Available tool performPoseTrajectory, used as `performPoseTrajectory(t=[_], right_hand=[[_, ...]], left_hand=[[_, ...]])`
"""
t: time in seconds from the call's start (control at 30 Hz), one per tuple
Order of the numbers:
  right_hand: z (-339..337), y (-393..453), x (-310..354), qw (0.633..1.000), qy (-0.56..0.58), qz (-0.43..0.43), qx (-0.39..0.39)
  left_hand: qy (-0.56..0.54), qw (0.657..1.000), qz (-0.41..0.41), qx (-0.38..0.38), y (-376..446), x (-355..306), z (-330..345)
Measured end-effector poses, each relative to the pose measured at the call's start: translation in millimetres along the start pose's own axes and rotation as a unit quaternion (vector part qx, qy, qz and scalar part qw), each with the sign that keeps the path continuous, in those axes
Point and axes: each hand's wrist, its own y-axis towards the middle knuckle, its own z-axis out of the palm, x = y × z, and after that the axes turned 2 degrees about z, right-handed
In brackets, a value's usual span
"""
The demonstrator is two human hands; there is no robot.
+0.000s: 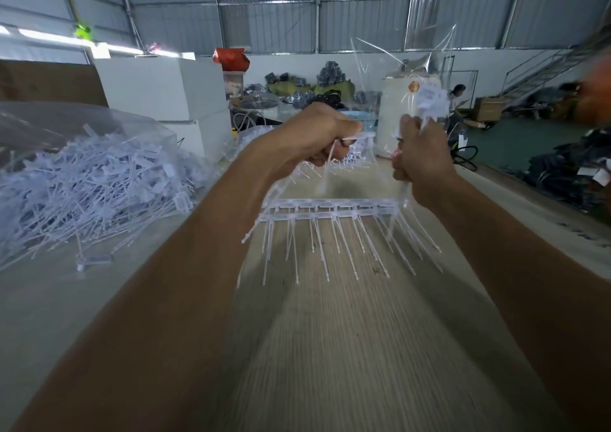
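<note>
Head view. The left hand, at 12 o'clock, is clenched around the upper bar of a translucent white moulded plastic rack of flagged tie strips; its fingers curl round the bar and one loose strip. The right hand, at 1 o'clock, grasps the rack's right edge together with a bunch of detached white plastic tie strips, which stands up above the fist. The rack hangs in the air just above centre, over the pale wood-grain tabletop, its thin tails pointing towards 6 o'clock. At 9 o'clock a heap of loose white plastic ties lies on clear plastic sheeting. White rectangular boxes stand at 11 o'clock.
</note>
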Motion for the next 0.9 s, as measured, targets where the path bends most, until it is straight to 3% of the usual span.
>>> performPoseTrajectory(t=[0.13, 0.4, 0.6, 0.7, 0.9], right_hand=[[-8.9, 4.6, -9.2, 0.998, 0.023, 0.026, 0.06], [-2.5, -6.0, 0.3, 0.969, 0.057, 0.074, 0.229], [-5.5, -13.6, 0.3, 0.931, 0.064, 0.057, 0.354], [-3.5, -15.3, 3.5, 0.937, 0.057, 0.022, 0.343], [-4.2, -10.5, 4.2, 0.968, 0.104, -0.011, 0.228]], left_hand=[[0.034, 0.997, 0.029, -0.067, 0.7, 2.3, 4.1], [0.081, 0.991, 0.06, -0.092, 2.8, 11.3, 7.6], [0.043, 0.991, 0.08, -0.103, 6.3, 11.0, 8.6], [0.032, 0.989, 0.078, -0.119, 6.0, 10.9, 10.1], [0.097, 0.984, 0.079, -0.123, 2.8, 10.7, 9.1]])
